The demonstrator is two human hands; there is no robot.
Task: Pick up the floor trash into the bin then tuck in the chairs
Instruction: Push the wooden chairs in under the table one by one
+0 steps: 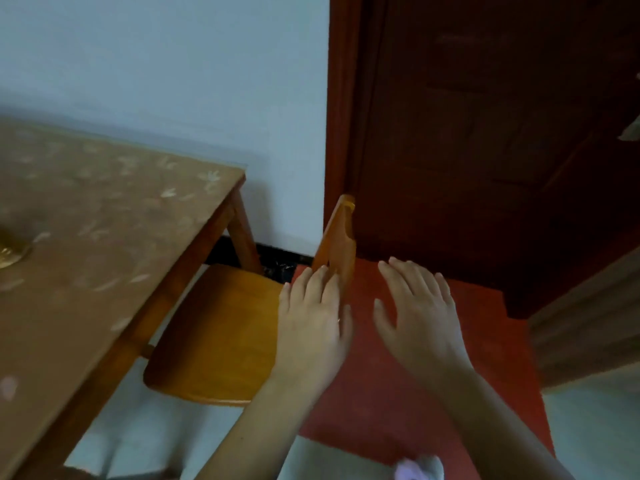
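Tucking-in step, apparently: one wooden chair (214, 341), seat partly under one cloth-covered table (104, 220). Left hand (311, 317) flat against the backrest, fingers straight; right hand (419, 306) spread, just beside, touching nothing. Calls next for a level push tableward. Beyond: one red mat (381, 393), one dark door (485, 133).

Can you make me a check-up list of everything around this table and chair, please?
Surface: table with brown patterned cloth; pale floor.
Job's things: wooden chair, seat partly under the table; no trash or bin seen.
Clutter: gold object on the table, at the picture's edge.
Grips: left hand open, fingers on the chair back; right hand open, apart from it.
Cables: nothing seen.
Surroundings: white wall, dark door, red mat.
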